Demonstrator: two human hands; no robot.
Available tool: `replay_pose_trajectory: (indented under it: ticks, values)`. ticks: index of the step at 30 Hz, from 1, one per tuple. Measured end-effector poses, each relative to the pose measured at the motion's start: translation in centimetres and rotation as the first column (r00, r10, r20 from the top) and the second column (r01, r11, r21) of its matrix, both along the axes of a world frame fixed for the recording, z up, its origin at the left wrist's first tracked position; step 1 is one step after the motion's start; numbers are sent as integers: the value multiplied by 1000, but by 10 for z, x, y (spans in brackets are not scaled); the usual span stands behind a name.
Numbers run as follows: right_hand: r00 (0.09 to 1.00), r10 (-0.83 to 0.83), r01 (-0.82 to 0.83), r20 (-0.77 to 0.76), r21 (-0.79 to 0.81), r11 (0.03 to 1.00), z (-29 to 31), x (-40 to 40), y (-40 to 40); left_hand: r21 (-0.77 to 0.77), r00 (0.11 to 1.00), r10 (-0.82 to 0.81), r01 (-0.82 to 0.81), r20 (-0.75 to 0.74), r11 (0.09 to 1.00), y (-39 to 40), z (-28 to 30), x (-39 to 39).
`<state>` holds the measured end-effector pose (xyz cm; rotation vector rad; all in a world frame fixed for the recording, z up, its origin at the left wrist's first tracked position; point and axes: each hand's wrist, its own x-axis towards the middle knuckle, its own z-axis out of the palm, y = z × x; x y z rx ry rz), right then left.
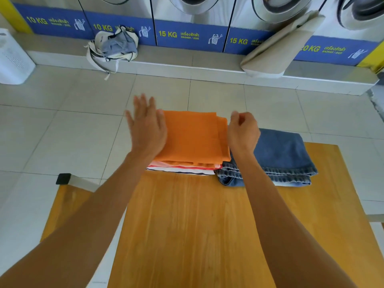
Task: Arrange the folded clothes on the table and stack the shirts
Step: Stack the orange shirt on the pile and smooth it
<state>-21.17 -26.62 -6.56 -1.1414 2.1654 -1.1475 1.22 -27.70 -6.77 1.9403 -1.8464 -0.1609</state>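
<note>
A folded orange shirt [193, 136] lies on top of a folded red, white and dark striped shirt [182, 169] at the far edge of the wooden table [197, 225]. Folded blue jeans [280, 156] lie right beside the stack. My left hand [146, 127] is flat with fingers spread over the orange shirt's left edge. My right hand [243, 132] is curled shut at the orange shirt's right edge, above the jeans' left side. Whether it pinches the fabric is hidden.
Beyond the table is tiled floor, then a raised step below a row of washing machines [191, 9]. A cloth bag with grey clothes [114, 46] and a beige bag [278, 48] rest on the step. A white basket [12, 59] stands far left.
</note>
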Motion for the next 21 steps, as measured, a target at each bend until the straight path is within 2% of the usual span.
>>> replay_pose_trajectory:
  ticks: [3,5,8,11,16,19,21]
  values:
    - [979,193,-175,-71,210,962,8,14,-11,24,968,-249,248,23,968,13,4,-50]
    - [959,253,-209,-125,289,934,2,14,-14,87,937,-339,332,85,939,20,-4,-69]
    - [958,277,-252,-76,239,938,-5,3,-17,174,929,-326,297,176,939,24,-22,-67]
    - [966,250,-228,-70,232,946,-6,-6,-21,188,937,-273,234,218,954,24,-28,-56]
    - [972,226,-192,-70,323,927,-17,-9,-24,178,947,-226,187,227,966,21,-29,-42]
    - [969,210,-182,-128,205,962,-8,-1,-29,191,946,-219,176,238,966,20,-30,-42]
    - [949,264,-247,-173,114,962,-3,7,-32,196,945,-219,174,242,965,20,-29,-43]
